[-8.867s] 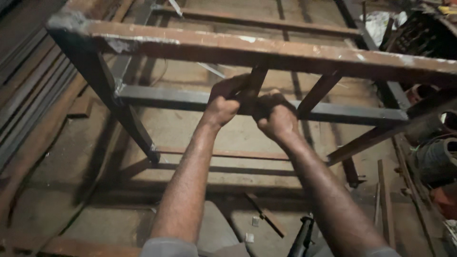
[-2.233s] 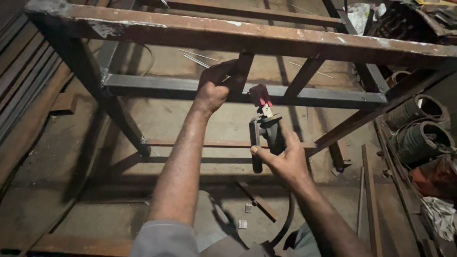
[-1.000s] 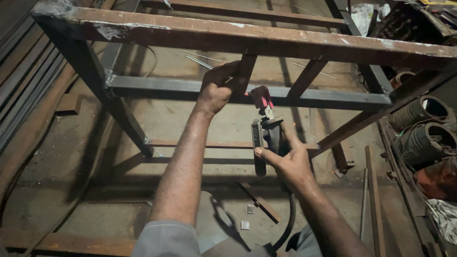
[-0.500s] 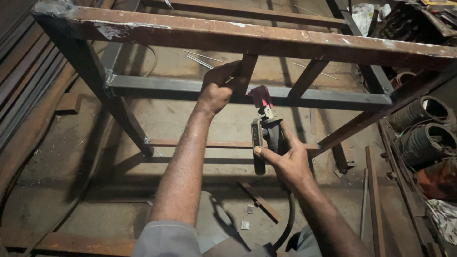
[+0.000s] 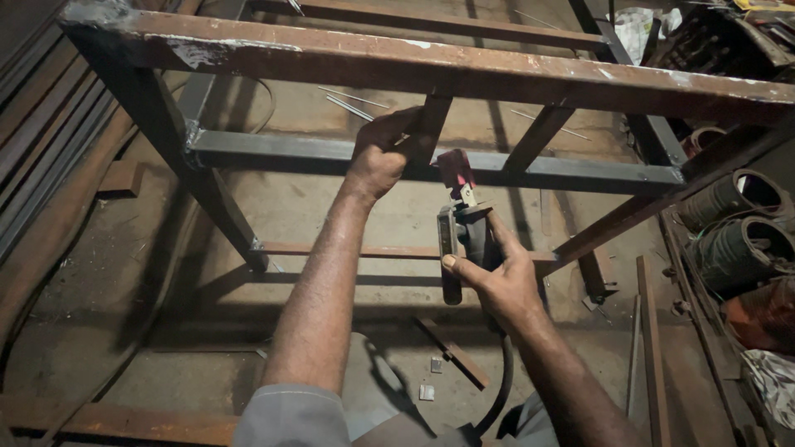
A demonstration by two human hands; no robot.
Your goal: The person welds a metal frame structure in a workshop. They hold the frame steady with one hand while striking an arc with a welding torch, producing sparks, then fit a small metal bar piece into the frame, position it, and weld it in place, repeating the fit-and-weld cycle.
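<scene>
- The left hand was up at the frame, fingers curled tight round the short upright strut where it met the grey cross rail.
- The right hand sat nearer and lower, closed round the black body of the welding electrode holder, its cable trailing down toward the person.
- The holder's long axis ran near-to-far and slightly upward, its red-tipped clamp head pointing at the rail just right of the strut.
- So the joint lay ahead and a touch left of the right hand, with the clamp head close under the rail but apart from it; the left hand was already on the joint and plainly the nearer one.
- No rod could be made out in the clamp.
- Loose thin rods lay on the floor beyond the rail, and the rusty top bar crossed above both hands.
- Against nine seconds earlier, both hands had been bunched together on that strut; now only the left gripped it, and the right had dropped back with the holder.
- Over the last two seconds, hardly any shift at all.
</scene>
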